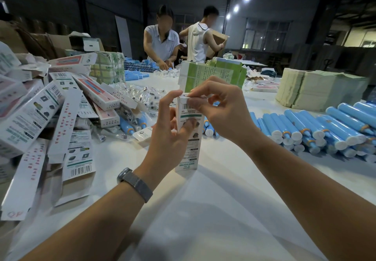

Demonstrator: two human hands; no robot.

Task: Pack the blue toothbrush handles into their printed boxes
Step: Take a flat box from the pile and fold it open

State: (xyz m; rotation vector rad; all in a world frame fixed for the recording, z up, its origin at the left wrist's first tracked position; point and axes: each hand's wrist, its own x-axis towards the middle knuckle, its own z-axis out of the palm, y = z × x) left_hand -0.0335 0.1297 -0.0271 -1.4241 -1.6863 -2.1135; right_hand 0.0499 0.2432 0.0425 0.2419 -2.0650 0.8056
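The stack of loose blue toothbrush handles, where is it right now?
In the head view, the blue toothbrush handles lie piled on the white table at the right, beyond the right hand and in front of a beige paper stack.

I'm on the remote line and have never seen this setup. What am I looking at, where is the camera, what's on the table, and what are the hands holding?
There is no machine here: a person packs by hand, and the single picture comes from a camera worn on their head, looking forward and down. The left hand, with a wristband, grips a printed box standing upright on the white table. The right hand pinches the box's top flap. Whether a handle is inside cannot be seen. To the right lies a stack of blue toothbrush handles; to the left, a heap of printed boxes. Two other people work at the far end.
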